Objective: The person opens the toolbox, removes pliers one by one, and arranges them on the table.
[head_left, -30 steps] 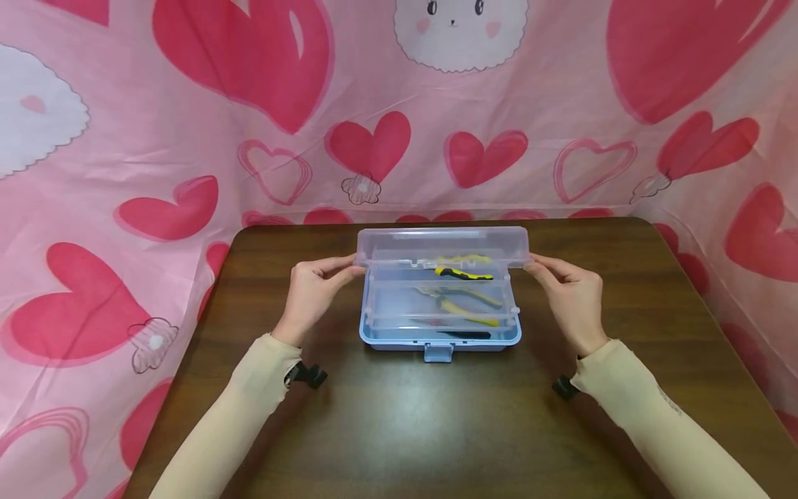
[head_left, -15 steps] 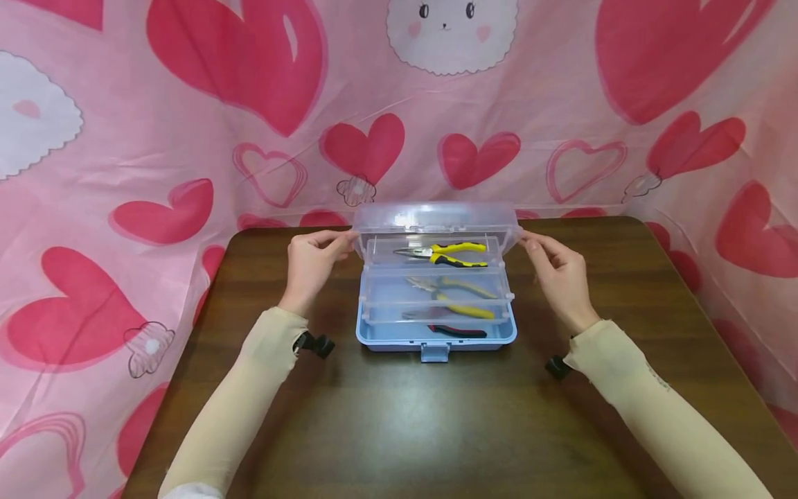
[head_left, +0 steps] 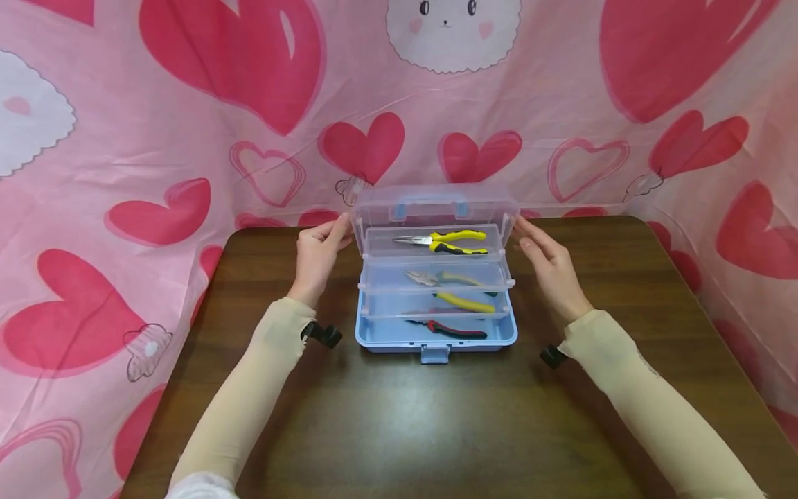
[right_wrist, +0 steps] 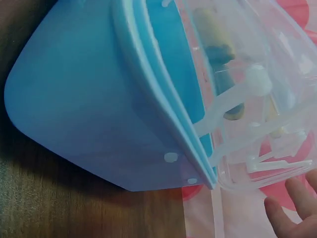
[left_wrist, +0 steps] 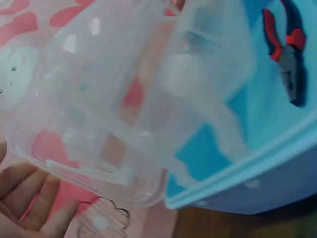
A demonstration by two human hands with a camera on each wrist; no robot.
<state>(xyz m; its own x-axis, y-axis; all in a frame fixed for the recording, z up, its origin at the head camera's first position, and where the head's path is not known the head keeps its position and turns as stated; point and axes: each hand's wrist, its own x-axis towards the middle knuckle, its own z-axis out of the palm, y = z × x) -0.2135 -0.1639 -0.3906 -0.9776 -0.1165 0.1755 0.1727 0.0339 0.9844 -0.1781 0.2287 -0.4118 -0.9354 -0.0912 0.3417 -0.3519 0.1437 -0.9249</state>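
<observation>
Toolbox (head_left: 395,345) stands on the table (head_left: 411,430), lid (head_left: 430,213) raised; I see the left hand (head_left: 316,260) at the toolbox's left end and the right hand (head_left: 551,267) at its right, fingers loosely extended, gripping nothing. I'd guide the lid's 2 ends evenly, since jolting the toolbox's top tray (head_left: 380,242) could slide its yellow-handled pliers (head_left: 438,240).

The left arm (head_left: 249,388) and right arm (head_left: 651,398) reach forward, well apart. The left hand (head_left: 316,255) and right hand (head_left: 553,270) angle inward, fingers (left_wrist: 43,198) loosely extended.
</observation>
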